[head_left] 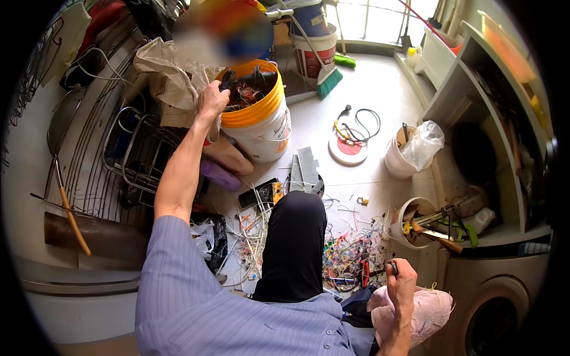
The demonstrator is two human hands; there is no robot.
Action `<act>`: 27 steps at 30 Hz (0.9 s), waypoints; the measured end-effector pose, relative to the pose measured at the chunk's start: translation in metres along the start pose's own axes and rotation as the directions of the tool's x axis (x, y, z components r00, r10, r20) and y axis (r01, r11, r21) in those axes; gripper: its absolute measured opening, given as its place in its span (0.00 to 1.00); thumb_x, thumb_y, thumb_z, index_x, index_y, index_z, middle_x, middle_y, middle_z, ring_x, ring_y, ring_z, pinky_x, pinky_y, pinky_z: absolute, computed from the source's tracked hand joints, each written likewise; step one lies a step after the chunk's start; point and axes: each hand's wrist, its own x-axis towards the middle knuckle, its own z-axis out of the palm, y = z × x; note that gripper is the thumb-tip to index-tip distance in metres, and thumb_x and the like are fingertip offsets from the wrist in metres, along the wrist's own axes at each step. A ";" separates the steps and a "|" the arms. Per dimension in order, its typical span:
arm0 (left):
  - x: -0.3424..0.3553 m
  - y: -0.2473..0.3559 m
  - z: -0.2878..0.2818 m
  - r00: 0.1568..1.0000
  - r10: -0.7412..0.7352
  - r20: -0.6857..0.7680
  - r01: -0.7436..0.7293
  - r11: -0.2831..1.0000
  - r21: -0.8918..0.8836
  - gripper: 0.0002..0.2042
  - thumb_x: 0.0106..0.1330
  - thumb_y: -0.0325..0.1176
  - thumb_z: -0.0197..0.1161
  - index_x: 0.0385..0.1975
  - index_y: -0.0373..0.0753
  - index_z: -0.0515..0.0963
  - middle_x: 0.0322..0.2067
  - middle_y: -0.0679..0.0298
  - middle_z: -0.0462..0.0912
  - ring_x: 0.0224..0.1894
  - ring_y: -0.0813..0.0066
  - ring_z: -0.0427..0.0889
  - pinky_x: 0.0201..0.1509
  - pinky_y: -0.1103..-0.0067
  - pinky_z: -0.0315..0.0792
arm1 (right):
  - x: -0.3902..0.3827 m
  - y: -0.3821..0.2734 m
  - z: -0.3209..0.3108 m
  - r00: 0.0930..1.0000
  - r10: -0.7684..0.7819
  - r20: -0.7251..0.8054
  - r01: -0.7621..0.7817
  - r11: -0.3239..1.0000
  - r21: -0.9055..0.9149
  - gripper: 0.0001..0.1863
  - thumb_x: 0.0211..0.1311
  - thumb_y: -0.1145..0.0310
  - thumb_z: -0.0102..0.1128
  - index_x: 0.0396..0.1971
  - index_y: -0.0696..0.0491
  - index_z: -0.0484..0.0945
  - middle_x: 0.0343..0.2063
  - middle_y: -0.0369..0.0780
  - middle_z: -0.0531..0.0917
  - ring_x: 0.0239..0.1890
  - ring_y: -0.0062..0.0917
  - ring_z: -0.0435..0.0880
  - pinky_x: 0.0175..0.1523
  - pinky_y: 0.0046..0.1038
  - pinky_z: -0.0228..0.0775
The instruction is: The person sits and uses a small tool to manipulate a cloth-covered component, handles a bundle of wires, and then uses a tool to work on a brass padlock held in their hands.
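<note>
My left hand (214,98) reaches up to an orange-rimmed white bucket (258,136), fingers closed on a dark item (227,80) at its rim. Tangled dark and reddish wires (246,95) fill the bucket. At lower right, my right hand (401,279) grips a small black object (393,268), too small to name exactly, above a pink cloth (433,305) beside my leg. Scattered coloured wire pieces (350,255) lie on the floor around my black-trousered knee (291,231), with red-handled pliers (365,270) among them. A small padlock (362,200) lies farther forward.
Grey plastic pieces (306,169), a round disc with a cable (347,153), two small buckets (398,157) and brooms (329,80) stand or lie ahead. A metal trolley (127,154) and crumpled sack (160,77) crowd the left; shelving (522,202) and a washing machine (496,285) line the right.
</note>
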 end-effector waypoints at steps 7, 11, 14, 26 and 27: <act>0.015 -0.042 0.046 0.990 0.132 -0.054 -0.108 0.939 0.327 0.12 0.61 0.33 0.65 0.41 0.33 0.79 0.42 0.45 0.82 0.48 0.41 0.81 0.50 0.55 0.76 | -0.001 0.011 0.003 1.000 -0.009 -0.015 0.008 0.999 -0.041 0.06 0.53 0.77 0.65 0.30 0.59 0.78 0.27 0.49 0.80 0.30 0.45 0.79 0.37 0.37 0.72; 0.009 -0.036 0.044 0.988 0.115 0.104 -0.150 0.877 0.457 0.11 0.65 0.33 0.60 0.44 0.36 0.81 0.46 0.47 0.82 0.49 0.45 0.82 0.52 0.56 0.76 | 0.001 0.008 -0.001 1.000 0.000 -0.005 0.000 0.998 -0.056 0.05 0.53 0.77 0.65 0.30 0.59 0.78 0.27 0.48 0.80 0.30 0.45 0.80 0.37 0.38 0.72; 0.006 -0.033 0.043 0.985 0.051 0.167 -0.130 0.855 0.503 0.14 0.69 0.32 0.52 0.46 0.35 0.81 0.47 0.47 0.82 0.51 0.46 0.81 0.54 0.58 0.76 | -0.001 0.004 -0.004 1.000 0.016 0.006 -0.016 0.998 -0.067 0.06 0.54 0.77 0.65 0.31 0.59 0.78 0.27 0.49 0.80 0.30 0.45 0.80 0.38 0.38 0.72; 0.009 0.028 0.013 0.926 0.376 -0.025 -0.331 0.843 0.424 0.10 0.61 0.27 0.52 0.34 0.34 0.81 0.38 0.44 0.81 0.43 0.43 0.82 0.48 0.58 0.77 | -0.014 -0.008 -0.059 0.966 0.234 -0.106 -0.187 0.924 0.333 0.04 0.59 0.77 0.62 0.34 0.61 0.81 0.25 0.41 0.82 0.27 0.21 0.78 0.34 0.25 0.71; 0.005 0.038 0.009 0.909 0.416 -0.024 -0.373 0.838 0.398 0.10 0.61 0.28 0.51 0.34 0.34 0.80 0.38 0.44 0.81 0.41 0.44 0.82 0.47 0.57 0.77 | -0.018 -0.015 -0.071 0.960 0.253 -0.118 -0.205 0.926 0.318 0.04 0.60 0.77 0.61 0.34 0.60 0.81 0.25 0.41 0.82 0.26 0.21 0.78 0.34 0.25 0.71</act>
